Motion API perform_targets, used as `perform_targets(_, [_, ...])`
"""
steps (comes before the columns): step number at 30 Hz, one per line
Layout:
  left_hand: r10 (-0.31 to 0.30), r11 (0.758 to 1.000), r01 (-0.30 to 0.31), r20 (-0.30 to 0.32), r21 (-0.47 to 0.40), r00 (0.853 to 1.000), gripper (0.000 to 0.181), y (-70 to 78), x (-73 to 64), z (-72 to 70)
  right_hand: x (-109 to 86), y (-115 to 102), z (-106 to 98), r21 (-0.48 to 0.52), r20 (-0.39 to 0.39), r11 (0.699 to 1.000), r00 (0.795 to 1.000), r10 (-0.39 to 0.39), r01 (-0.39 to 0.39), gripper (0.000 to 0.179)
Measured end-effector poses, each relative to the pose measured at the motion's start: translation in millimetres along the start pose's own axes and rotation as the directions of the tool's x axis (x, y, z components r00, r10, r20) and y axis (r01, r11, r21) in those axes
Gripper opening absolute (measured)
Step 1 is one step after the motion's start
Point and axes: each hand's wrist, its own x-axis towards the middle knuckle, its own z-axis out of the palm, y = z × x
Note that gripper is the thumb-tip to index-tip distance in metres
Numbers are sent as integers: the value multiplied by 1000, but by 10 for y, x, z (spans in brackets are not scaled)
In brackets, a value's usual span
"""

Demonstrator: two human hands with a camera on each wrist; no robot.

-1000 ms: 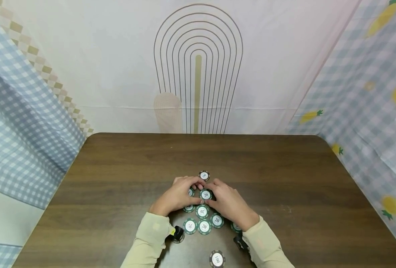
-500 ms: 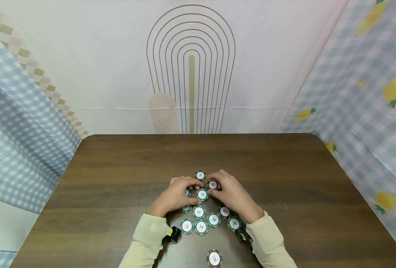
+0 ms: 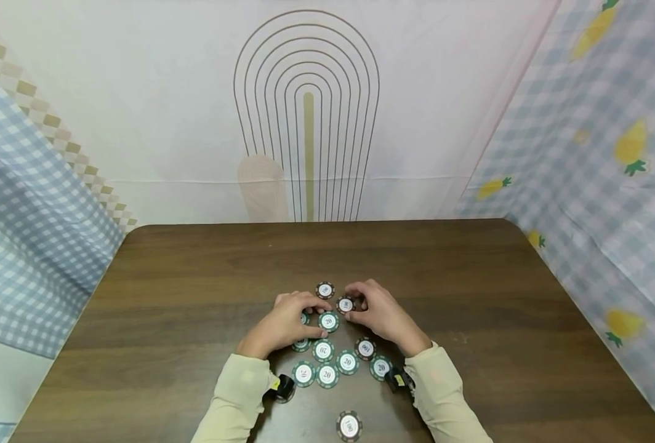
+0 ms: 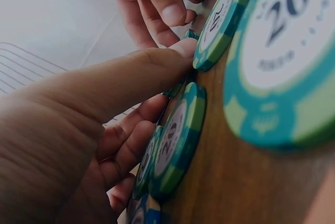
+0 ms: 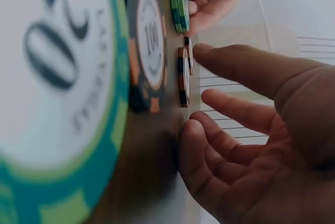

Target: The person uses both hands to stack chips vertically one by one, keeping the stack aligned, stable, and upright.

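In the head view my left hand (image 3: 289, 321) curves loosely beside a green 20 poker chip (image 3: 328, 321), thumb tip below it and forefinger above. In the left wrist view its thumb tip lies against the edge of a green chip (image 4: 217, 28), with the other fingers beside more green chips (image 4: 177, 137). My right hand (image 3: 384, 314) hovers with thumb and fingers spread about a black poker chip (image 3: 346, 304). In the right wrist view that black chip (image 5: 183, 77) lies flat on the table, and the fingertips stand apart from it.
Several green 20 chips (image 3: 323, 350) lie in front of my wrists. Black 100 chips lie by my right wrist, at the near edge, and beyond my hands, including a far black chip (image 3: 324, 290). All rest on a brown wooden table (image 3: 471, 277).
My right hand has drawn away to the right from my left hand, uncovering the black chip near its fingertips. My left hand keeps nearly the same pose. The head view has shifted slightly.
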Motion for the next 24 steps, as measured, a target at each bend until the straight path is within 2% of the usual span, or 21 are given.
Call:
perform_targets(8, [-2,1000,2,-5,-1,1000,37,-6,2,-33,58,35,12,2,24,1000,1000,5,-5,42])
perform_targets(14, [-8,1000,8,-6,-6,1000,38,-10,13,-11,50,43,45,-37,21,999,999,38,-37,42])
perform_targets(24, [-2,1000,2,-1,-12,1000,39,-5,18,10,21,63,84,-53,-34,997,998,47,-49,36])
